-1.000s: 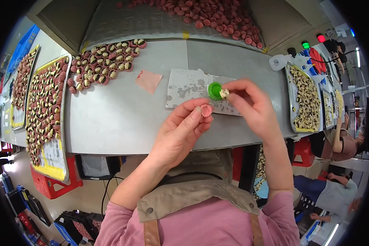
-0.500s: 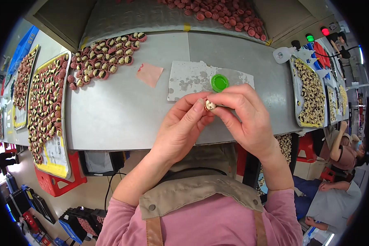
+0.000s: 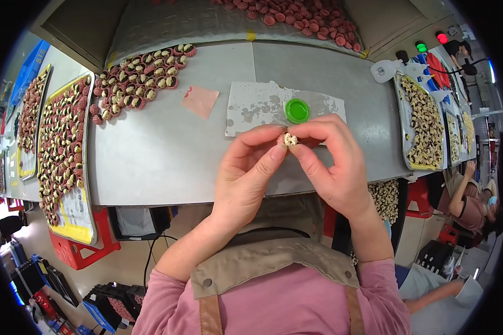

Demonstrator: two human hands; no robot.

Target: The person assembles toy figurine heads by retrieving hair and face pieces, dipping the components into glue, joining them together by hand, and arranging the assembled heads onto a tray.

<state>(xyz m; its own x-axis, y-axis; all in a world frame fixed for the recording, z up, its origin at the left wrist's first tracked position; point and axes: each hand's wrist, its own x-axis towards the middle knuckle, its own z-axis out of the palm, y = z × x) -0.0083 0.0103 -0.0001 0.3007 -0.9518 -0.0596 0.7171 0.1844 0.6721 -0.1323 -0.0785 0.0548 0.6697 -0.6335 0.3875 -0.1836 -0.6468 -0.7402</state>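
Pinching one small cream piece [image 3: 289, 139] between both hands [image 3: 246, 173] [image 3: 332, 162], trays [image 3: 67, 218] full nearby.

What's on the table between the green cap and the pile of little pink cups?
In the head view, between the green cap and the pile of pink cups lie part of a stained grey sheet and a small pink paper scrap.

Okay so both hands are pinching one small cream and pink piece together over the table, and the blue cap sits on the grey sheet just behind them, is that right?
Nearly. The cap is green, not blue, as the head view shows. The rest holds: the left hand and right hand pinch one small cream and pink piece together over the table, with the cap on the grey sheet just behind them.
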